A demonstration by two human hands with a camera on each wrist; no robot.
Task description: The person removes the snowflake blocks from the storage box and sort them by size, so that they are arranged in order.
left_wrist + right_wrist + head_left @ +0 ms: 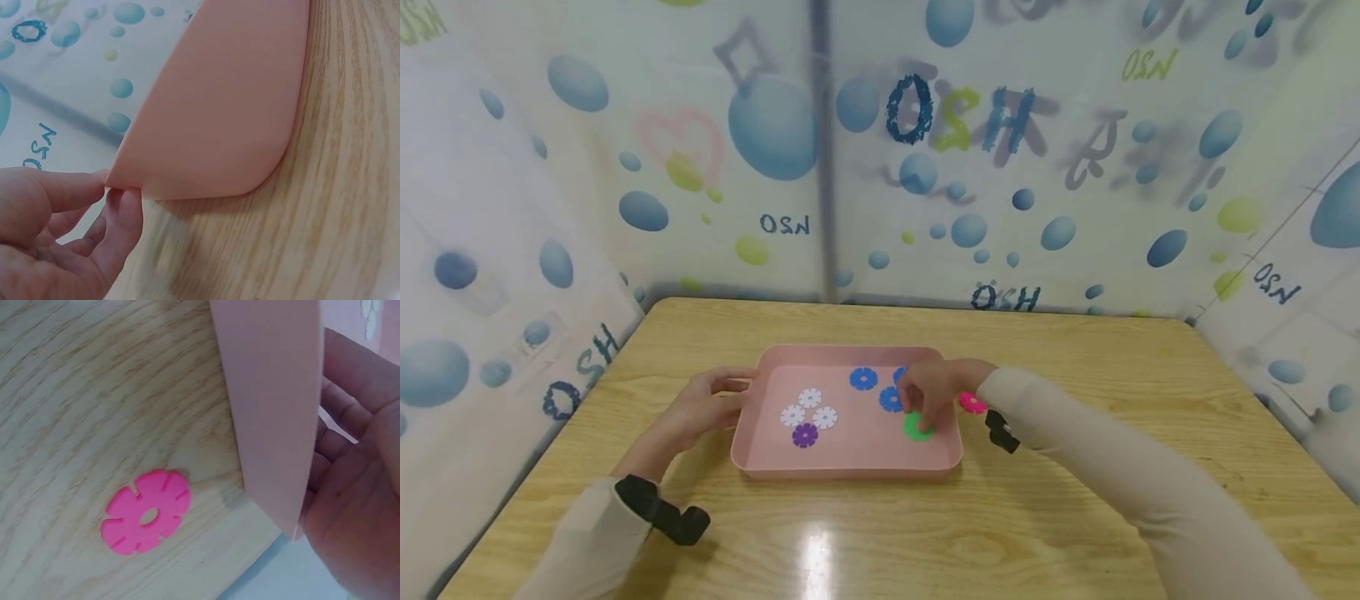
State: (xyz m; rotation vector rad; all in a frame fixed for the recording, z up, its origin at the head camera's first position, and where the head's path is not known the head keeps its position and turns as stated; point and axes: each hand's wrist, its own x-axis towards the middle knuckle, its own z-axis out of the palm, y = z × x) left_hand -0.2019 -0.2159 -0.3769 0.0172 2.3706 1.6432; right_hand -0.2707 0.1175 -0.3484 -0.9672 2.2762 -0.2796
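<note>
A shallow pink tray lies on the table. My left hand grips its left end, thumb and finger pinching the rim in the left wrist view. Inside the tray, my right hand reaches down with bent fingers to a green slotted snowflake disc near the right end. The tray wall hides those fingertips in the right wrist view. Blue discs are beside and partly behind the right hand. White discs and a purple disc lie together at the left.
On the table just right of the tray lies a bright pink slotted disc, close to its wall and below my right wrist. The wooden table reaches back to a patterned curtain, with more curtain at both sides.
</note>
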